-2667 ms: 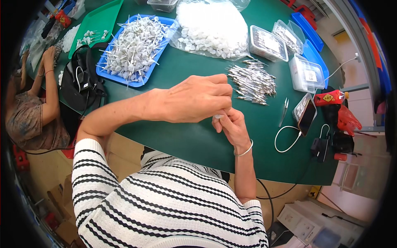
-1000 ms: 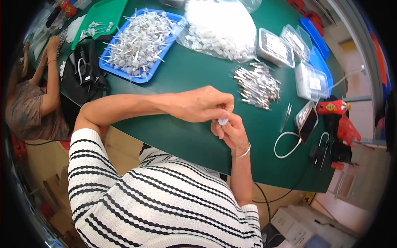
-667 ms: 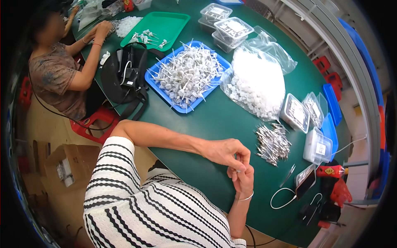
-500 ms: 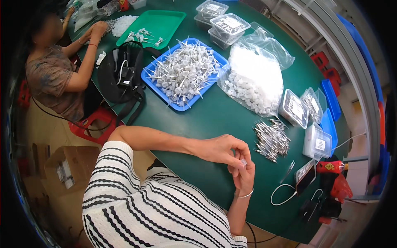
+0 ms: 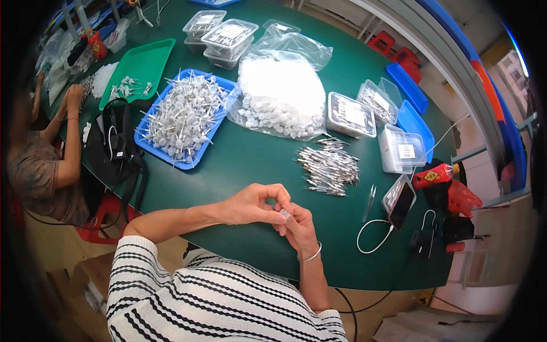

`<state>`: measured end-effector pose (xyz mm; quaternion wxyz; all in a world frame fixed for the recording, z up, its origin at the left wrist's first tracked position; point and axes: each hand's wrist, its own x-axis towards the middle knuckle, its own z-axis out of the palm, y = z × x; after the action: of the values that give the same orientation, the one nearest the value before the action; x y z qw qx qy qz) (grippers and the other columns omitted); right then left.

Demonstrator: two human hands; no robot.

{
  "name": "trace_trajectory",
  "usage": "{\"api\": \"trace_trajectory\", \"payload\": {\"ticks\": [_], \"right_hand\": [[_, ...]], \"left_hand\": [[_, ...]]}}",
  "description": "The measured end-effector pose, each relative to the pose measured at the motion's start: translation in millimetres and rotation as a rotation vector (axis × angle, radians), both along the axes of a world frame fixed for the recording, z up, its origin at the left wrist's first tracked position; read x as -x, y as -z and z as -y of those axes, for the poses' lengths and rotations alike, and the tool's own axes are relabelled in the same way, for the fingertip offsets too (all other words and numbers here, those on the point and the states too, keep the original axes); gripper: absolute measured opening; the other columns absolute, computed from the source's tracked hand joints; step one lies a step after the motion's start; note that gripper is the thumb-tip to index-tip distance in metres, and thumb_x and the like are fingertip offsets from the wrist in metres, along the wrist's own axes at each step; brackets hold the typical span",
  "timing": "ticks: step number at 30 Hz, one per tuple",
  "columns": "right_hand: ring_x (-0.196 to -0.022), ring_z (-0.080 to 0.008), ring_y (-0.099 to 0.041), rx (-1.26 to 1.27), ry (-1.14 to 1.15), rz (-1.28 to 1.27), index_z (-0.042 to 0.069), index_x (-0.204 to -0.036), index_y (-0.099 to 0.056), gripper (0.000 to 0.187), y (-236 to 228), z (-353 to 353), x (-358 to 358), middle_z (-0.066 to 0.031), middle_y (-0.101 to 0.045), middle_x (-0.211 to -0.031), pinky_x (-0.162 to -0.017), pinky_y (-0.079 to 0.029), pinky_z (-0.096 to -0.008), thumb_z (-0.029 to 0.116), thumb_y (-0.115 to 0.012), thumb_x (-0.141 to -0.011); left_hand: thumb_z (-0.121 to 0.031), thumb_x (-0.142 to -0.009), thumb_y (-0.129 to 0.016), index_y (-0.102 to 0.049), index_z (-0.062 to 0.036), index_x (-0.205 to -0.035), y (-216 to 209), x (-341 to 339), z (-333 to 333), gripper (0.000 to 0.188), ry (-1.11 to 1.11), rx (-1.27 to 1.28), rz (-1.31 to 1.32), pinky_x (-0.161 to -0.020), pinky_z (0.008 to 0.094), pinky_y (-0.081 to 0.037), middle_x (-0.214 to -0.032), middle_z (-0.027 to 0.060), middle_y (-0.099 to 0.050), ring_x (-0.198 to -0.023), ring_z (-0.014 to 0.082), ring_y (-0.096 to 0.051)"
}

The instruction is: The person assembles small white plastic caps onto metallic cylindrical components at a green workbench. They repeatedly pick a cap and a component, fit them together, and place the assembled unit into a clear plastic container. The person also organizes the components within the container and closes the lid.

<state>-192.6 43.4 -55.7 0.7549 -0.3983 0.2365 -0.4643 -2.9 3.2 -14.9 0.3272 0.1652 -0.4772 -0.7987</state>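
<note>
Both hands meet over the near edge of the green table. A small translucent white plastic cap [image 5: 285, 214] is pinched between them. My left hand [image 5: 250, 205] grips it with thumb and bent fingers. Close against it, my right hand [image 5: 300, 229] has its fingers closed on the same cap and wears a bracelet at the wrist. Anything else inside the fingers is hidden. Just beyond lies a pile of thin metal pins [image 5: 327, 169]. Farther off, a clear bag of white plastic caps [image 5: 279, 94] lies beside a blue tray [image 5: 187, 165] heaped with caps fitted on metal stems.
Lidded clear boxes [image 5: 350, 115] stand beyond the pins. Tweezers [image 5: 370, 202] and a cabled phone [image 5: 401, 205] lie to the right. A black bag [image 5: 117, 151] and a green tray [image 5: 151, 54] are at left, near a seated co-worker [image 5: 48, 171].
The view has turned right, so the table's contents appear farther left. My hands stay together on the cap, with slightly shifted fingers and the cap showing between them.
</note>
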Motion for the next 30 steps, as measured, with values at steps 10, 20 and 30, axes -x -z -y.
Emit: {"api": "trace_trajectory", "payload": {"ticks": [10, 20, 30], "right_hand": [[-0.102, -0.0171, -0.06, 0.305, 0.417, -0.547, 0.002, -0.121, -0.062, 0.03, -15, 9, 6, -0.0075, -0.063, -0.113, -0.084, -0.049, -0.0301, 0.012, -0.062, -0.093], [-0.106, -0.0312, -0.055, 0.888, 1.087, -1.424, 0.005, -0.118, -0.059, 0.035, -40, 116, 90, -0.0131, -0.06, -0.109, -0.092, -0.044, -0.0412, 0.002, -0.063, -0.083], [-0.091, -0.0284, -0.059, 1.134, 0.844, -1.811, 0.008, -0.091, -0.06, 0.011, -9, 219, 124, -0.0105, -0.057, -0.09, -0.08, -0.046, -0.0399, 0.004, -0.058, -0.081]], "left_hand": [[0.002, -0.078, -0.071, -0.063, -0.0003, -0.093, -60, -84, 37, 0.017, -0.947, 1.029, 0.742, -0.071, 0.0273, -0.047, -0.091, 0.0058, -0.062, -0.081, 0.0132, -0.057], [-0.008, -0.083, -0.07, -0.064, -0.0044, -0.105, -17, -182, 102, 0.023, -1.174, 1.091, 1.264, -0.075, 0.0309, -0.048, -0.105, 0.0072, -0.064, -0.095, 0.0215, -0.059], [0.001, -0.081, -0.068, -0.064, -0.0048, -0.104, -48, -141, 64, 0.024, -1.099, 1.19, 1.105, -0.074, 0.0325, -0.049, -0.108, 0.0099, -0.064, -0.099, 0.025, -0.059]]}}
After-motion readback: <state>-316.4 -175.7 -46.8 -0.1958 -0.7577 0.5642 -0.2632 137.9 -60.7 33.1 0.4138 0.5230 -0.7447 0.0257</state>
